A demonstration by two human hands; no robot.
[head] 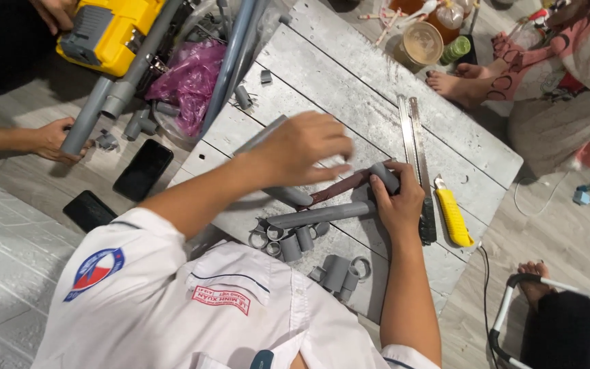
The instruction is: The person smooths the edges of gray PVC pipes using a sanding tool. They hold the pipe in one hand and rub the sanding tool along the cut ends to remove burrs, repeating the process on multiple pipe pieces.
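My left hand point(305, 147) reaches across a pale grey board point(349, 82) and grips a grey plastic pipe point(288, 195) that slants under its palm. Its fingertips stretch toward my right hand point(399, 205). That hand pinches a short grey pipe fitting point(385, 176) joined to a dark reddish-brown rod point(336, 188). Just below them a longer grey pipe point(322, 214) lies flat on the board. Several short cut pipe rings and stubs point(288, 242) sit near my chest, with another small cluster point(339, 273) beside them.
A yellow utility knife point(453, 215) and a metal ruler point(411, 133) lie right of my right hand. At left, another person's hand point(52, 140) holds a long grey pipe point(114, 92), near two black phones point(143, 169), a pink bag point(189, 75) and a yellow tool case point(110, 31). Bare feet point(459, 85) rest at top right.
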